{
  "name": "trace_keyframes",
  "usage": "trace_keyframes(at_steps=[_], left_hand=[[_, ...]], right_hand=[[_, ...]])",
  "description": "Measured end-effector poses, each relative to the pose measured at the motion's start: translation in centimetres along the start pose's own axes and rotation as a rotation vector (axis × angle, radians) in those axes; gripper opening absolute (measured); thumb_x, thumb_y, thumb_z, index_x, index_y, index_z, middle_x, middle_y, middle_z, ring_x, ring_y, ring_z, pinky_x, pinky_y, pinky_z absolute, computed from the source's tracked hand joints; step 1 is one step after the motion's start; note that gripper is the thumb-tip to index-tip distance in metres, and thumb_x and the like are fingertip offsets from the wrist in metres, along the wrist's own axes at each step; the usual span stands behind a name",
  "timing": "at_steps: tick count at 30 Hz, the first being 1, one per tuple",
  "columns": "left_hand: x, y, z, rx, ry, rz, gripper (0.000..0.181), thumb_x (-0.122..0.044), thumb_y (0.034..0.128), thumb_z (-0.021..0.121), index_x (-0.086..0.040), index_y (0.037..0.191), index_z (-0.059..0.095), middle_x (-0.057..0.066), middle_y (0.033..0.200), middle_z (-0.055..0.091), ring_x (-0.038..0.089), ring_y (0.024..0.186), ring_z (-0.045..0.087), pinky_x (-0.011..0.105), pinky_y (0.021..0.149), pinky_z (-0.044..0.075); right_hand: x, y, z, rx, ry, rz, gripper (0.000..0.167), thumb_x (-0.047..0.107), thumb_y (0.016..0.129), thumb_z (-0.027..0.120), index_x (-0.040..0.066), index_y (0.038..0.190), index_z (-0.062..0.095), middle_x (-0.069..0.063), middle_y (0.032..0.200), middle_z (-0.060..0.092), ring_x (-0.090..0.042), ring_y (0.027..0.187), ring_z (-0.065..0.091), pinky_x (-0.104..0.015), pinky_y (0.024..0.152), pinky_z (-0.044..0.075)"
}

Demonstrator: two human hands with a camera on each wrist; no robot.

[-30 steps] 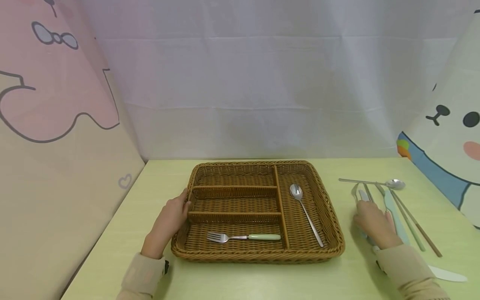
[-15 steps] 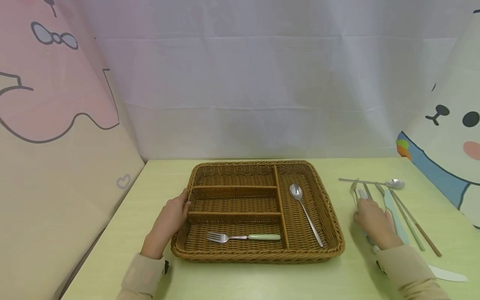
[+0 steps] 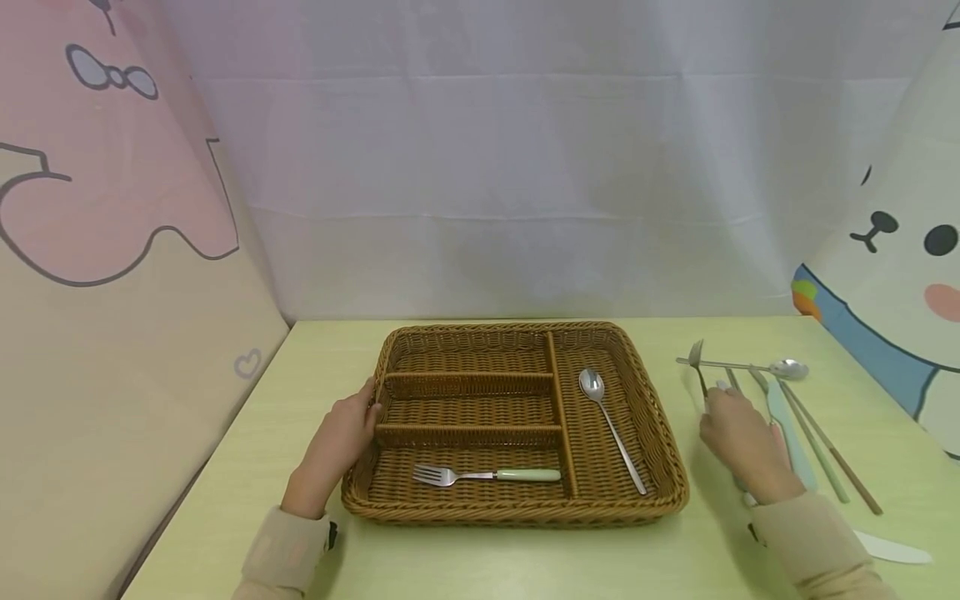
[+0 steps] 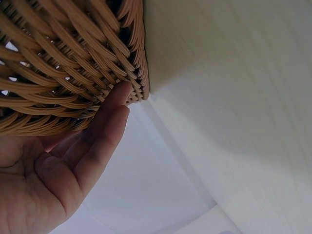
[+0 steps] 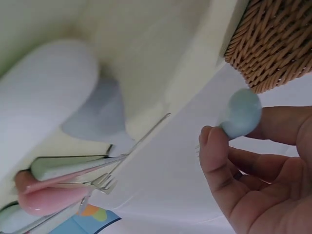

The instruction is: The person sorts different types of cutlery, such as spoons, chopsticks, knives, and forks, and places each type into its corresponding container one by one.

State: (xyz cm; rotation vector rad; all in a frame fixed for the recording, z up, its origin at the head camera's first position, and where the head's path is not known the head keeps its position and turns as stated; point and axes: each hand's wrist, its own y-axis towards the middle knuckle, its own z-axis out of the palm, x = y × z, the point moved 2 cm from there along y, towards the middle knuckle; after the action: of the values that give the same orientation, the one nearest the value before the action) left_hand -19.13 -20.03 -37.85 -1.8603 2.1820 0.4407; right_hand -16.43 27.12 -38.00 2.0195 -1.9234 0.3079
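My left hand grips the left side of a brown wicker basket; in the left wrist view its fingers lie against the woven outer wall, and the thumb is hidden. My right hand, to the right of the basket, pinches a fork with its tines pointing away. In the right wrist view the fork's pale blue-green handle end sticks out between thumb and fingers. A green-handled fork lies in the basket's front left compartment, and a metal spoon lies in the long right one.
Beside and under my right hand are a spoon, a mint-coloured knife, chopsticks and pink-handled cutlery. A white knife blade lies near the right sleeve. A white cloth hangs behind the table.
The fork in my right hand has come up from the pile, its tines now farther back and left, over the spoon's handle. My right hand shifted slightly; the left hand and basket stayed.
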Motion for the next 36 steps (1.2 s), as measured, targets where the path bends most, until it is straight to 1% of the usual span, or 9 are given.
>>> trace_keyframes(at_steps=[3,8,11,14,17,23,29,33,36], left_hand=[[0.0,0.0,0.0,0.002,0.001,-0.003,0.051,-0.012,0.0959,0.046,0.008,0.140,0.029,0.002,0.051,0.044,0.009,0.040,0.032,0.024,0.044,0.032],[0.0,0.0,0.0,0.005,-0.001,-0.008,0.051,-0.012,0.0959,0.046,0.008,0.140,0.028,0.002,0.053,0.045,0.010,0.040,0.034,0.025,0.045,0.033],[0.0,0.1,0.0,0.005,-0.003,-0.009,0.051,-0.012,0.0959,0.046,0.008,0.140,0.028,0.002,0.054,0.045,0.010,0.041,0.035,0.025,0.045,0.033],[0.0,0.1,0.0,0.004,-0.003,-0.011,0.051,-0.012,0.0959,0.046,0.008,0.140,0.028,0.002,0.054,0.045,0.010,0.041,0.035,0.025,0.045,0.033],[0.0,0.1,0.0,0.006,-0.005,-0.012,0.051,-0.012,0.0960,0.046,0.008,0.140,0.028,0.002,0.053,0.044,0.010,0.041,0.033,0.025,0.045,0.032],[0.0,0.1,0.0,0.010,-0.017,-0.016,0.051,-0.012,0.0960,0.046,0.008,0.140,0.028,0.002,0.054,0.045,0.010,0.041,0.034,0.026,0.045,0.032],[-0.1,0.1,-0.1,0.005,-0.013,-0.007,0.051,-0.011,0.0958,0.046,0.009,0.139,0.028,0.002,0.054,0.046,0.010,0.042,0.034,0.025,0.046,0.033],[-0.1,0.1,-0.1,0.005,-0.011,-0.008,0.051,-0.011,0.0958,0.046,0.009,0.139,0.029,0.003,0.055,0.045,0.010,0.042,0.034,0.025,0.046,0.033],[-0.1,0.1,-0.1,0.003,-0.010,-0.007,0.051,-0.011,0.0957,0.046,0.009,0.139,0.029,0.002,0.055,0.045,0.010,0.042,0.034,0.025,0.045,0.033]], right_hand=[[0.5,-0.1,-0.1,-0.002,0.012,-0.009,0.014,-0.008,0.077,0.036,-0.010,0.079,0.050,-0.018,0.075,0.045,-0.021,0.058,0.040,-0.030,0.047,0.034],[1.3,-0.2,-0.3,-0.065,-0.012,-0.052,0.015,-0.009,0.077,0.039,-0.014,0.085,0.051,-0.020,0.076,0.046,-0.024,0.061,0.042,-0.032,0.049,0.038],[2.0,-0.4,-0.4,-0.113,-0.032,-0.085,0.019,-0.009,0.078,0.042,-0.018,0.091,0.052,-0.023,0.078,0.049,-0.025,0.063,0.045,-0.036,0.051,0.042],[2.8,-0.6,-0.7,-0.134,-0.053,-0.100,0.024,-0.008,0.079,0.044,-0.019,0.098,0.052,-0.026,0.082,0.051,-0.027,0.065,0.048,-0.038,0.053,0.044],[3.5,-0.8,-0.9,-0.152,-0.077,-0.109,0.026,-0.007,0.079,0.045,-0.018,0.102,0.053,-0.027,0.086,0.052,-0.027,0.066,0.050,-0.038,0.052,0.044],[4.7,-0.9,-1.2,-0.227,-0.128,-0.174,0.025,-0.008,0.077,0.049,-0.017,0.099,0.055,-0.025,0.082,0.054,-0.027,0.065,0.050,-0.035,0.049,0.044],[5.7,-1.0,-1.2,-0.235,-0.163,-0.172,0.027,-0.007,0.077,0.051,-0.013,0.103,0.057,-0.024,0.085,0.056,-0.028,0.063,0.051,-0.035,0.047,0.044],[6.7,-1.1,-1.2,-0.240,-0.174,-0.172,0.027,-0.006,0.078,0.053,-0.009,0.105,0.058,-0.021,0.087,0.057,-0.024,0.063,0.052,-0.029,0.040,0.039],[7.5,-1.3,-1.1,-0.260,-0.186,-0.199,0.027,-0.007,0.077,0.054,-0.008,0.104,0.060,-0.018,0.085,0.058,-0.021,0.062,0.050,-0.024,0.038,0.033]])
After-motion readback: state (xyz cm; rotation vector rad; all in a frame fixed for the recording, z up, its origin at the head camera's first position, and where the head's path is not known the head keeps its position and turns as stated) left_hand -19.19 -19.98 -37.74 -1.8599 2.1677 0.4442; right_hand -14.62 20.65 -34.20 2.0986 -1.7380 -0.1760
